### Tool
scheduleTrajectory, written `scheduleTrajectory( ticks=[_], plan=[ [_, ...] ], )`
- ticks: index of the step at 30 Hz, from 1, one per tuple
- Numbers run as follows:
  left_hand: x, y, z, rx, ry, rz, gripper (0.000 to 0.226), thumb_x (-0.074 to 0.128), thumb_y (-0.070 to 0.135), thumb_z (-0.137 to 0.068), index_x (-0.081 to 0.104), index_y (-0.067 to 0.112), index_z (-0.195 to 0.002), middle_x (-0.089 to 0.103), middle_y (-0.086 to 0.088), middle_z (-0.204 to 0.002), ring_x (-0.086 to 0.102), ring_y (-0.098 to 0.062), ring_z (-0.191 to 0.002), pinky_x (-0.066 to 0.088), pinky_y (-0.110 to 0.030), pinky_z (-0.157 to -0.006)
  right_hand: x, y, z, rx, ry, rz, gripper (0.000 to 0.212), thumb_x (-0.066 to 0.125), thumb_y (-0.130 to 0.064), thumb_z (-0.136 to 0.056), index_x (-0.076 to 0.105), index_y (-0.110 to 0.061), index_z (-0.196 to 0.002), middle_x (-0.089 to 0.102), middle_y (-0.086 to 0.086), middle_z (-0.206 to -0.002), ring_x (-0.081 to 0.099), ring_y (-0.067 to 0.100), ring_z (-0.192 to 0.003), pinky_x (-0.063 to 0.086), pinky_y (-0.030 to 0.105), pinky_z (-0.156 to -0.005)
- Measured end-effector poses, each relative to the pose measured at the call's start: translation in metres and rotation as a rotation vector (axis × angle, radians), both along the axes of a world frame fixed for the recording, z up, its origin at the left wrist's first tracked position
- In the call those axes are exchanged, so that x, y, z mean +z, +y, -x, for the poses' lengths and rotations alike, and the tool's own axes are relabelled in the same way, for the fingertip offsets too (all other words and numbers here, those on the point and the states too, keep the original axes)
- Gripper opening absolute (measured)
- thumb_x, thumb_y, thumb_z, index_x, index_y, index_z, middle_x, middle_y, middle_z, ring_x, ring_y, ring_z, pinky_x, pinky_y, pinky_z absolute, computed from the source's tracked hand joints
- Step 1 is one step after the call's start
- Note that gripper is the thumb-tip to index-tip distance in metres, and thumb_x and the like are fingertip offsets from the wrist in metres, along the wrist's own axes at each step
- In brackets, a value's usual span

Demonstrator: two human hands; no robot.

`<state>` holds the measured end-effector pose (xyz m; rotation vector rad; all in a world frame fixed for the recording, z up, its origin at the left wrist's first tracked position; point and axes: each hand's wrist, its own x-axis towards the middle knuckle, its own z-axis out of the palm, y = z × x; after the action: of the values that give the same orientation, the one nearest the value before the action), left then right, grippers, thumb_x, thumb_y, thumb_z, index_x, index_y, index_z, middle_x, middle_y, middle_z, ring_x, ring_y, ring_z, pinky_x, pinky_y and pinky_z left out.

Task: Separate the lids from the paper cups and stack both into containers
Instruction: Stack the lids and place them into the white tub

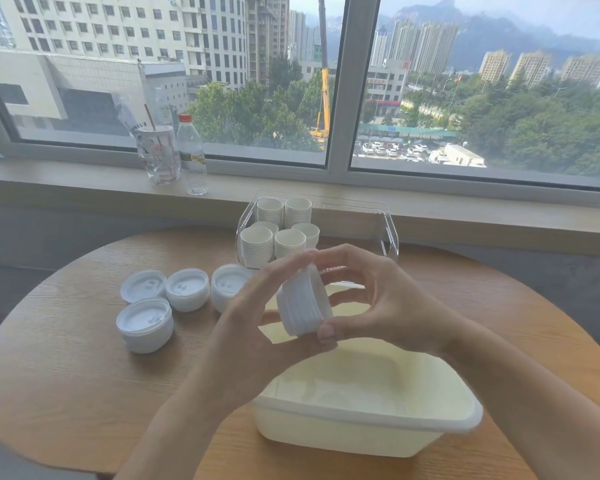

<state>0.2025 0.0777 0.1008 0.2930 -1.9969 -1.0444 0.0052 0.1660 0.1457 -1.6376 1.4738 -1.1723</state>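
Note:
I hold a short stack of white lids (303, 303) tilted on its side above the cream tub (368, 420). My left hand (257, 317) cups the stack from the left and below, and my right hand (371, 299) pinches it from the right with thumb and fingers. Several stacks of white lids (167, 303) stand on the wooden table (66, 375) to the left. A clear container (388, 230) at the back holds several stacks of white paper cups (278, 230).
On the window sill (430, 202) stand a clear plastic cup with a straw (158, 154) and a water bottle (192, 154). The round table's edge curves close at the lower left. The cream tub's inside shows no contents.

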Motion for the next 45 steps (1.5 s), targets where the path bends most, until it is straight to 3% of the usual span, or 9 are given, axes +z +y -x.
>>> scheduleTrajectory(
  ticks=[8, 11, 13, 18, 23, 27, 30, 35, 45],
  plan=[
    [-0.002, -0.001, 0.001, 0.048, 0.116, -0.096, 0.072, 0.094, 0.035, -0.076, 0.051, 0.05, -0.132, 0.067, 0.007, -0.133, 0.067, -0.021, -0.123, 0.059, -0.036, -0.096, -0.012, -0.003, -0.014, 0.0, -0.327, -0.023, 0.07, 0.084, -0.039, -0.08, 0.056, -0.034, -0.144, 0.065, 0.002, -0.138, 0.065, 0.023, -0.127, 0.057, 0.042, -0.099],
    [-0.005, -0.006, -0.002, 0.076, 0.15, -0.109, 0.077, 0.088, 0.039, -0.076, 0.046, 0.041, -0.14, 0.059, -0.007, -0.142, 0.059, -0.034, -0.131, 0.053, -0.058, -0.103, -0.013, -0.001, -0.02, 0.115, -0.627, -0.077, 0.062, 0.068, -0.033, -0.095, 0.046, -0.034, -0.153, 0.061, 0.007, -0.144, 0.061, 0.031, -0.131, 0.057, 0.05, -0.099],
    [-0.007, -0.007, -0.002, 0.08, 0.136, -0.086, 0.076, 0.086, 0.04, -0.078, 0.045, 0.042, -0.141, 0.057, -0.007, -0.145, 0.056, -0.034, -0.134, 0.051, -0.054, -0.107, -0.014, 0.0, -0.021, 0.15, -0.662, -0.071, 0.059, 0.062, -0.021, -0.097, 0.047, -0.033, -0.153, 0.059, 0.006, -0.148, 0.062, 0.03, -0.13, 0.057, 0.051, -0.099],
    [-0.01, -0.009, -0.005, 0.084, 0.07, -0.082, 0.078, 0.08, 0.044, -0.082, 0.044, 0.041, -0.151, 0.062, 0.018, -0.141, 0.06, -0.01, -0.131, 0.047, -0.019, -0.105, -0.019, -0.001, -0.016, 0.065, -0.565, -0.043, 0.052, 0.07, -0.012, -0.093, 0.061, -0.024, -0.143, 0.064, -0.002, -0.14, 0.067, 0.03, -0.124, 0.059, 0.045, -0.097],
    [-0.017, -0.016, -0.012, 0.133, 0.004, -0.028, 0.067, 0.071, 0.051, -0.088, 0.048, 0.04, -0.15, 0.062, 0.027, -0.14, 0.058, -0.011, -0.135, 0.048, -0.037, -0.106, -0.022, -0.001, -0.01, 0.025, -0.503, -0.083, 0.06, 0.075, -0.006, -0.086, 0.063, -0.024, -0.142, 0.065, -0.003, -0.139, 0.07, 0.034, -0.118, 0.06, 0.038, -0.092],
    [-0.031, -0.024, -0.018, 0.146, -0.087, -0.029, 0.071, 0.071, 0.054, -0.088, 0.048, 0.036, -0.153, 0.059, 0.028, -0.144, 0.051, -0.004, -0.141, 0.043, -0.023, -0.111, -0.031, -0.009, 0.0, -0.013, -0.345, -0.12, 0.061, 0.08, -0.006, -0.084, 0.063, -0.024, -0.14, 0.064, -0.003, -0.14, 0.068, 0.033, -0.122, 0.06, 0.041, -0.095],
    [-0.049, -0.035, -0.028, 0.175, -0.117, -0.059, 0.07, 0.068, 0.056, -0.09, 0.049, 0.034, -0.153, 0.056, 0.029, -0.148, 0.049, 0.002, -0.141, 0.041, -0.021, -0.112, -0.039, -0.013, 0.012, -0.045, -0.138, -0.205, 0.059, 0.087, -0.017, -0.083, 0.065, -0.036, -0.135, 0.062, -0.014, -0.141, 0.066, 0.018, -0.125, 0.056, 0.041, -0.105],
    [-0.079, -0.049, -0.036, 0.186, -0.168, -0.13, 0.058, 0.062, 0.054, -0.095, 0.053, 0.037, -0.15, 0.055, 0.03, -0.149, 0.047, 0.0, -0.143, 0.043, -0.043, -0.117, -0.067, -0.025, 0.012, -0.097, 0.196, -0.418, 0.059, 0.088, -0.028, -0.084, 0.062, -0.048, -0.132, 0.059, -0.029, -0.135, 0.064, -0.006, -0.116, 0.054, 0.02, -0.098],
    [-0.099, -0.055, -0.033, 0.089, -0.074, -0.226, 0.052, 0.056, 0.047, -0.097, 0.058, 0.032, -0.147, 0.053, 0.023, -0.154, 0.044, -0.005, -0.148, 0.049, -0.044, -0.112, -0.11, -0.049, 0.01, -0.092, 0.339, -0.551, 0.068, 0.091, -0.026, -0.081, 0.057, -0.036, -0.139, 0.055, -0.018, -0.137, 0.066, 0.006, -0.116, 0.055, 0.016, -0.092]
  ],
)
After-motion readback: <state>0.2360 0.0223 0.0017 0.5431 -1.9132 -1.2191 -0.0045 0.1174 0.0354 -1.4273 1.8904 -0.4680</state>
